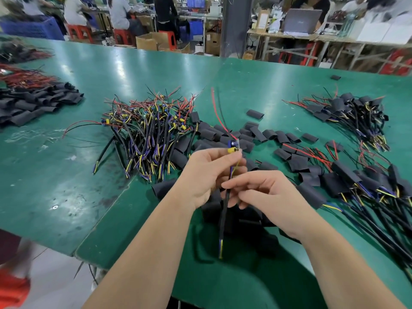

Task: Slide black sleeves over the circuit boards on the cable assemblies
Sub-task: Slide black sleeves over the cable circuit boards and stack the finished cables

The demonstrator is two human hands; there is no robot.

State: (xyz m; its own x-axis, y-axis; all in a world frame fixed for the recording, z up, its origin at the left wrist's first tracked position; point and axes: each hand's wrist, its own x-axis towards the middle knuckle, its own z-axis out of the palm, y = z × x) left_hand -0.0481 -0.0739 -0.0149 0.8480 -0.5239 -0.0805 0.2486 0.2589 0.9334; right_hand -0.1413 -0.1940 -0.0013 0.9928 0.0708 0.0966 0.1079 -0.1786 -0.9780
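While the left hand (209, 175) grips one cable assembly (225, 206) upright, thumb and curled fingers closed round its thin blue and yellow leads, the right hand (267, 192) pinches the same assembly lower down, where the leads enter the black jacket. Just above the left fingertips sits the small circuit board (234, 146), bare, carrying a yellow part and a blue part side by side. From the board's top a red wire and a thin black wire rise away from the fingers. Below the right fingers the black jacket hangs down toward the wearer and ends in short yellow and blue tips. Black material lies beneath both palms, but whether the right hand also holds a sleeve cannot be told.

Beyond the fingertips, loose black sleeves (256, 134) lie scattered flat and short on the green table (89, 175). Beyond and left of the left knuckles lies a tangled heap of unsleeved assemblies (147, 130), showing yellow and blue parts and red wires. Right of the right hand's knuckles lie sleeved assemblies (356, 181), each board covered in black with cables trailing toward the wearer.
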